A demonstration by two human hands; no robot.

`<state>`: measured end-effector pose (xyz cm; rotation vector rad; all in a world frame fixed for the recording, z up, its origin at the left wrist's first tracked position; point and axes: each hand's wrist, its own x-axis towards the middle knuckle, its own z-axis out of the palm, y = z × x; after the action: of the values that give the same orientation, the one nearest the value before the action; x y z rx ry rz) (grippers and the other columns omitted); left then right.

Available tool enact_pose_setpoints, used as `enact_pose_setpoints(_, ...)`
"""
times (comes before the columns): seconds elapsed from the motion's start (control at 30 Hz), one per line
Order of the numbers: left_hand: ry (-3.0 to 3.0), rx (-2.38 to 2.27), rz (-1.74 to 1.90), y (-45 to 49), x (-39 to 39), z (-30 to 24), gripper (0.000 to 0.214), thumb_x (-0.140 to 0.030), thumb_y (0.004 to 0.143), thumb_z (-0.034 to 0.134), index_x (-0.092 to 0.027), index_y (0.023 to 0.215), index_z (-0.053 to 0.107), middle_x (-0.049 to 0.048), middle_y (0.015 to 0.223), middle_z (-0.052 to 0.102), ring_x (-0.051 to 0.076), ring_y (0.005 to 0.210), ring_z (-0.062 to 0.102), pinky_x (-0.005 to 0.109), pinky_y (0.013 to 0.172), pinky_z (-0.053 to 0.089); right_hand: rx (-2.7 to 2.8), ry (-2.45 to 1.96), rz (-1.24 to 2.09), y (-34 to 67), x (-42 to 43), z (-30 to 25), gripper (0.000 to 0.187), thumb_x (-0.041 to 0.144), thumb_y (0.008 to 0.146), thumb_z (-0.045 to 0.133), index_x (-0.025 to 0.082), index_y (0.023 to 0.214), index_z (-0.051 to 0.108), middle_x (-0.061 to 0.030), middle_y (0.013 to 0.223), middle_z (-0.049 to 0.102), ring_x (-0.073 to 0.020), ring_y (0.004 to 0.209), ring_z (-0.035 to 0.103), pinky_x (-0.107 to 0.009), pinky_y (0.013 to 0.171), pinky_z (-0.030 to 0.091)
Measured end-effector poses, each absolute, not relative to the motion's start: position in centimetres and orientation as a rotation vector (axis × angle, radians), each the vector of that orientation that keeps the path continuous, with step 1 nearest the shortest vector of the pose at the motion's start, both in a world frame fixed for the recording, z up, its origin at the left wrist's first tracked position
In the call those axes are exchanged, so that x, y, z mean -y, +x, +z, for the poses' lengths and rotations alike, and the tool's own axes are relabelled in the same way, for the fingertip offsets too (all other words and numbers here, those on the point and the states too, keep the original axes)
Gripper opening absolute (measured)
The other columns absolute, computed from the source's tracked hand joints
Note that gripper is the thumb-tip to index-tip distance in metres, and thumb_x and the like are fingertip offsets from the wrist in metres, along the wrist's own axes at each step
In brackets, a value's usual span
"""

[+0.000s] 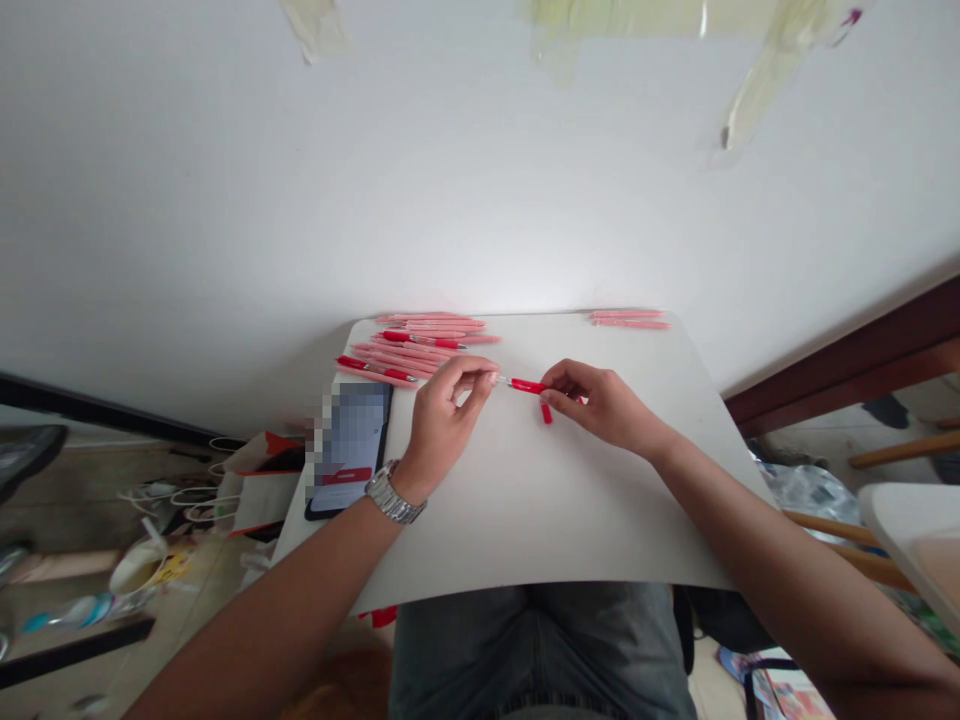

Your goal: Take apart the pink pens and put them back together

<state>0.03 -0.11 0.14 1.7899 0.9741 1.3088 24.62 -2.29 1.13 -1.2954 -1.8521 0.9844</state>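
Note:
Above the middle of the white table, a red pen spans the gap between my two hands. My left hand pinches its clear, narrow end between thumb and fingertips. My right hand is closed around the red barrel's other end. Just below the right fingertips, a short red piece shows; I cannot tell whether it rests on the table or is held. Beyond my left hand lies a pile of pink pens, with red pens on top.
A phone lies at the table's left edge. Two pink pens lie at the far right corner, near the wall. A white chair-like surface stands to the right. Cables and a bag are on the floor at left.

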Motion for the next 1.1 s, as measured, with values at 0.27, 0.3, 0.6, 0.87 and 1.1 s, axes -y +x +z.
enact_pose_setpoints(0.27, 2.035, -1.026, 1.186, -0.1, -0.3, -0.4, 0.011, -0.025, 0.101, 0.067, -0.022, 0.11, 0.074, 0.0061, 0.113, 0.072, 0.018, 0.101, 0.07, 0.032, 0.093, 0.061, 1.691, -1.371, 0.992, 25.7, 1.5, 0.8, 0.027, 0.046, 0.093, 0.074, 0.021, 0.102, 0.076, -0.0033, 0.083, 0.076, -0.0182, 0.075, 0.07, -0.031, 0.07, 0.053)
enact_pose_setpoints(0.3, 2.077, -1.047, 1.16, -0.2, -0.3, -0.5, 0.011, -0.024, 0.101, 0.067, -0.023, 0.11, 0.074, 0.0053, 0.112, 0.073, 0.018, 0.1, 0.07, 0.033, 0.092, 0.06, 1.682, -1.381, 0.984, 25.8, 1.4, 0.9, 0.027, 0.046, 0.093, 0.075, 0.021, 0.102, 0.077, -0.0035, 0.082, 0.076, -0.0187, 0.075, 0.071, -0.031, 0.07, 0.053)
enact_pose_setpoints(0.6, 2.235, -1.125, 0.947, -0.2, -0.5, -1.1, 0.01, -0.022, 0.099, 0.07, -0.026, 0.108, 0.075, -0.0008, 0.104, 0.079, 0.018, 0.094, 0.073, 0.033, 0.089, 0.057, 1.65, -1.37, 0.955, 26.0, 1.4, 0.6, 0.031, 0.05, 0.091, 0.077, 0.022, 0.104, 0.081, -0.0062, 0.091, 0.081, -0.022, 0.079, 0.075, -0.035, 0.071, 0.059)
enact_pose_setpoints(0.87, 2.173, -1.07, 0.879, 0.3, -0.3, -1.4, 0.007, -0.02, 0.099, 0.068, -0.024, 0.104, 0.073, -0.0012, 0.103, 0.08, 0.017, 0.095, 0.076, 0.03, 0.09, 0.059, 1.702, -1.278, 0.815, 25.3, 1.8, 0.9, 0.03, 0.048, 0.095, 0.075, 0.023, 0.107, 0.084, -0.0074, 0.096, 0.079, -0.02, 0.079, 0.071, -0.034, 0.069, 0.056)
enact_pose_setpoints(1.1, 2.181, -1.083, 0.87, 0.5, -0.3, -1.5, 0.012, -0.02, 0.098, 0.07, -0.025, 0.109, 0.073, -0.0007, 0.103, 0.08, 0.018, 0.093, 0.077, 0.031, 0.09, 0.06, 1.78, -1.181, 0.726, 24.7, 1.9, 0.4, 0.028, 0.043, 0.101, 0.067, 0.028, 0.12, 0.082, -0.0069, 0.104, 0.075, -0.0163, 0.075, 0.064, -0.034, 0.066, 0.054)
